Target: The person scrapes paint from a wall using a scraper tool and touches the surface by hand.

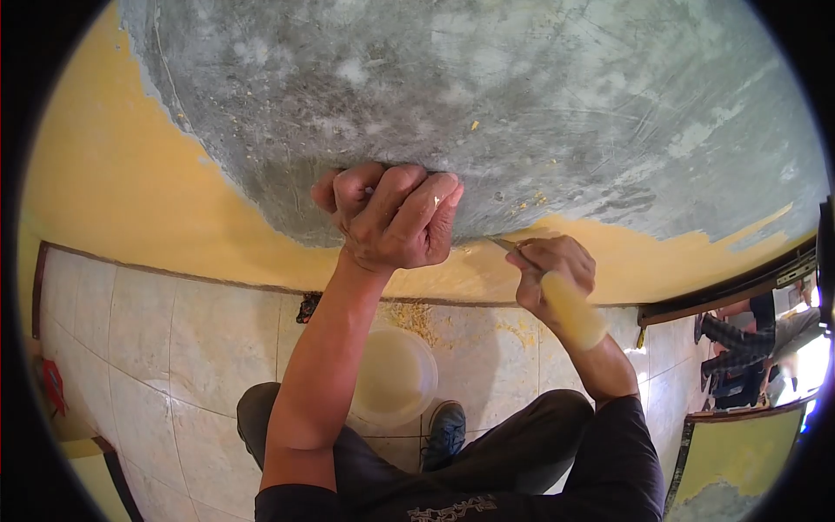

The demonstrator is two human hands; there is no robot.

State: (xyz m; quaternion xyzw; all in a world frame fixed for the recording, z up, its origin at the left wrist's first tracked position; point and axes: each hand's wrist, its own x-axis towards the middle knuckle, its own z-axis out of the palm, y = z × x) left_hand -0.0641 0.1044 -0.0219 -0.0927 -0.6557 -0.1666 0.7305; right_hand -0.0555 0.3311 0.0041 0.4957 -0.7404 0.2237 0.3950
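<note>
Most of my view is wall [522, 87], mottled grey above, yellow paint below. Under it I see the tiled floor [226, 339], with a round pale bucket [393, 418] standing near a shoe [445, 432]. I have the left hand [391, 217] curled into a fist against the grey area, the right hand [554, 268] wrapped round a blurred yellow-handled tool [574, 311], its thin blade [504, 244] tip at the ragged paint edge near the left hand; small yellow flakes [414, 324] lie on the tiles by the wall
</note>
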